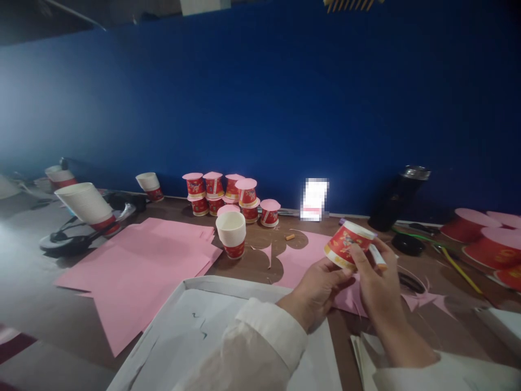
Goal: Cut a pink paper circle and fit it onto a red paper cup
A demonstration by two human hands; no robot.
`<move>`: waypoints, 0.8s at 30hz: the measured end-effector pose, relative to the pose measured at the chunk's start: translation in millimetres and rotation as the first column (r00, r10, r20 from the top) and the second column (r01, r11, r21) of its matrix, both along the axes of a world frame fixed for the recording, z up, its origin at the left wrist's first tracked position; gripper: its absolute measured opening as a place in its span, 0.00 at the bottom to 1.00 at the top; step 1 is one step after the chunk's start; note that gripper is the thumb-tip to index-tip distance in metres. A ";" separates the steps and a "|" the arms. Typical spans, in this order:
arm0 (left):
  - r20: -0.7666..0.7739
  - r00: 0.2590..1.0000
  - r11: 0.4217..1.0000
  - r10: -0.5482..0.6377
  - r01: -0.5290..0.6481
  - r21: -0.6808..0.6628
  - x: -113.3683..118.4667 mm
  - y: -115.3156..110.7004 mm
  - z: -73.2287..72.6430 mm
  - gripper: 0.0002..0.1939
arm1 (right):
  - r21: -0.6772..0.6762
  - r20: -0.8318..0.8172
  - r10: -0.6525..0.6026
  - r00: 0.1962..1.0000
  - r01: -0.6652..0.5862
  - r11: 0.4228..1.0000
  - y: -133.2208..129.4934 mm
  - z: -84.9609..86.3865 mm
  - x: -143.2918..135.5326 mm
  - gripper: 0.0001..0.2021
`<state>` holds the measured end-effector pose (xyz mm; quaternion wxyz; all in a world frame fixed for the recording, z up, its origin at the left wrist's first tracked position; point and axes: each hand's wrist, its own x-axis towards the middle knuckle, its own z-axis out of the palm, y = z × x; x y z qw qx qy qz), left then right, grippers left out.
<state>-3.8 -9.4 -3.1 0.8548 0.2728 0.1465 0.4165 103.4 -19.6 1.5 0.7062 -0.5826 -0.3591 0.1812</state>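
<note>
A red paper cup (345,244) with a gold band is held tilted in front of me. My left hand (321,288) grips it from below, near the gold band. My right hand (378,282) has its fingers against the cup's right side and also holds a white tube with an orange end (377,257). Under the hands lies a pink sheet (301,258) with rounded cutouts. A short stack of cups (231,231) stands to the left. Behind it are several red cups topped with pink discs (247,190), some stacked two high.
Pink sheets (150,260) lie at the left beside a white tray (195,326). More nested cups (83,203) lean at far left. Bright blurred phone (314,199), black bottle (396,198), yellow pencil (459,271) and large pink-topped red tubs (468,224) are along the back and right.
</note>
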 end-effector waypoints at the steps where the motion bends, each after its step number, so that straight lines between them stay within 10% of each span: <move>1: 0.004 1.000 1.000 0.002 -0.002 -0.009 0.2 -0.2 -0.1 0.30 | -0.007 0.035 0.002 0.999 -0.002 1.000 -0.4 -0.4 0.3 0.32; 8: 0.075 0.990 0.988 0.123 -0.115 -0.098 -2.5 4.5 -1.1 0.25 | -0.004 0.260 0.041 0.965 -0.042 0.999 -1.8 5.2 -6.0 0.26; 24: -0.112 0.992 0.998 0.049 -0.052 -0.026 -7.7 11.2 0.0 0.21 | 0.043 0.071 0.062 0.996 -0.065 0.997 10.2 -3.7 8.2 0.27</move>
